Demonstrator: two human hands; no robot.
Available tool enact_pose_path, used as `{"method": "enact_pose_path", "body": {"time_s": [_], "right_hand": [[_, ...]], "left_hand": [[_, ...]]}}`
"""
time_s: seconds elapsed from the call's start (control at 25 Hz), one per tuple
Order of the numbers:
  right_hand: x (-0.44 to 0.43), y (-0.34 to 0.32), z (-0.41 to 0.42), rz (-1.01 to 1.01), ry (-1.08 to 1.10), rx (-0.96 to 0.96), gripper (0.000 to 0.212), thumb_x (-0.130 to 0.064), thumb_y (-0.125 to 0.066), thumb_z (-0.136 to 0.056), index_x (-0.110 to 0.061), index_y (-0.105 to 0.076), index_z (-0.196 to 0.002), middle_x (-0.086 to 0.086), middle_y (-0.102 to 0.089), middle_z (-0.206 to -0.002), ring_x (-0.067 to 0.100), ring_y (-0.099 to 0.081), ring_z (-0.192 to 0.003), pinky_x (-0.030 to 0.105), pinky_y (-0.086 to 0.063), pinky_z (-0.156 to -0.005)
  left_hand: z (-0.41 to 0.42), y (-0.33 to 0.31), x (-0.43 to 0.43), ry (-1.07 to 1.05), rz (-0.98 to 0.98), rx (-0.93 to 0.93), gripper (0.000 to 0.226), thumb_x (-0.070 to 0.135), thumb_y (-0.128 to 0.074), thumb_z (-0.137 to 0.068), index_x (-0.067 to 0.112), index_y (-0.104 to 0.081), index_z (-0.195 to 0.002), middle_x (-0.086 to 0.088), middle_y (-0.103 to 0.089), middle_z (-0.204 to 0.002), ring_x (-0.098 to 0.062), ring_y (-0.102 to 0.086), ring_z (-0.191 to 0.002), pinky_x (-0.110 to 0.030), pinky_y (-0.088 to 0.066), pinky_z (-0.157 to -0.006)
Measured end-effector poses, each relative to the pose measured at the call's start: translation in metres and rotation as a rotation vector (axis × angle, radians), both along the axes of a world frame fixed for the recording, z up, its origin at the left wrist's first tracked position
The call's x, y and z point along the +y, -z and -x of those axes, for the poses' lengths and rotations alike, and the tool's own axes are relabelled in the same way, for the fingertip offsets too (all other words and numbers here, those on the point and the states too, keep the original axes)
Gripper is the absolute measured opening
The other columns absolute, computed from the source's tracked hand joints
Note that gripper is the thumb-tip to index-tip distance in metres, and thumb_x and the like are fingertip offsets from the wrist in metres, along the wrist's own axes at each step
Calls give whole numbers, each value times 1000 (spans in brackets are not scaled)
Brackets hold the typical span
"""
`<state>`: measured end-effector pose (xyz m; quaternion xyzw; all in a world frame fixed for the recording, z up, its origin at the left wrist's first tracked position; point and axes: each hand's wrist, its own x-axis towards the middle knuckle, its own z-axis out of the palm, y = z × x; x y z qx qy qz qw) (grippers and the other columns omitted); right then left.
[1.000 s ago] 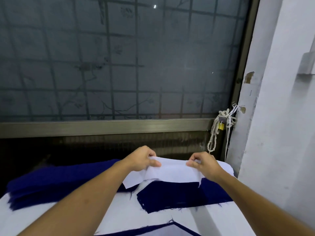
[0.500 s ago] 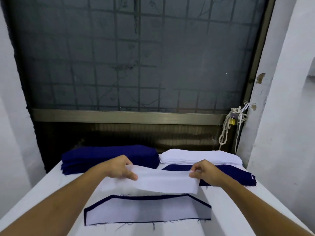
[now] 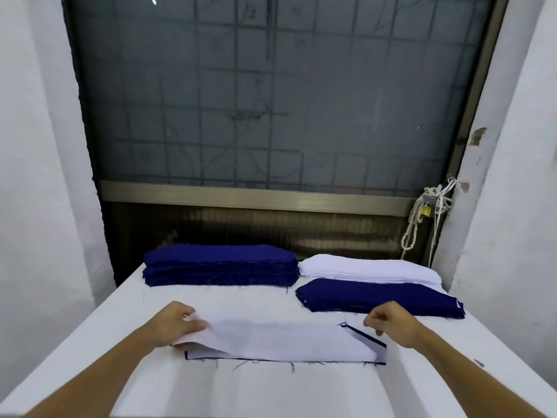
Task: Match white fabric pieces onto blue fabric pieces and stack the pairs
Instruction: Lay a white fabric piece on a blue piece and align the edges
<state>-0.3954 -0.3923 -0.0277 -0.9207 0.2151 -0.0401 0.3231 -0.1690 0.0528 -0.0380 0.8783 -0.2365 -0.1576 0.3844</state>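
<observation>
White piece (image 3: 280,339) lies flat over blue piece (image 3: 366,336), near-centre of table (image 3: 271,393); thin blue edge shows at bottom & right. My L hand (image 3: 174,325) pinches its left end, lifted slightly. R hand (image 3: 388,322) curled, just off it, holding nothing.

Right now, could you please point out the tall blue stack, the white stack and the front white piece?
tall blue stack (image 3: 220,254): head view, top face.
white stack (image 3: 361,264): head view, top face.
front white piece (image 3: 280,339): head view, its middle.

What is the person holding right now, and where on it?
The left hand grips the white fabric piece at its left end. The right hand, fingers curled, holds nothing.
</observation>
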Motion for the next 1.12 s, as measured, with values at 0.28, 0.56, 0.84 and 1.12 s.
{"method": "enact_pose_path", "body": {"time_s": [0.28, 0.56, 0.84, 1.12], "right_hand": [[34, 26, -7, -68, 29, 43, 43, -51, -61, -91, -11, -65, -77, -5, -56, -72, 11, -51, -68, 27, -39, -67], [55, 21, -14, 299, 75, 342, 36, -57, -55, -88, -23, -49, -93, -7, -62, -99, 16, -59, -92, 29, -43, -78], [56, 23, -14, 181, 50, 340, 27, -45, -62, -85, -22, -49, -82, -6, -57, -79, 16, -56, -70, 27, -43, -67], [29, 18, -4, -117, 162, -48, 16, -19, -74, -88, -6, -65, -85, 5, -63, -83, 16, -57, -76, 27, -44, -68]], "left_hand": [[2, 15, -17, 51, -95, -77, 50, 26, -70, -95, 21, -38, -57, 8, -35, -56, -9, -32, -50, -20, -27, -51], [0, 21, -17, 61, -189, -33, 47, 29, -71, -94, 19, -41, -58, 4, -39, -56, -11, -37, -51, -21, -29, -52], [4, 17, -19, 65, -234, -48, 52, 30, -70, -93, 21, -34, -56, 10, -36, -50, -14, -36, -54, -20, -28, -51], [-2, 13, -18, -48, -128, -41, 54, 33, -79, -87, 12, -39, -57, -8, -34, -59, -24, -44, -48, -30, -39, -53]]}}
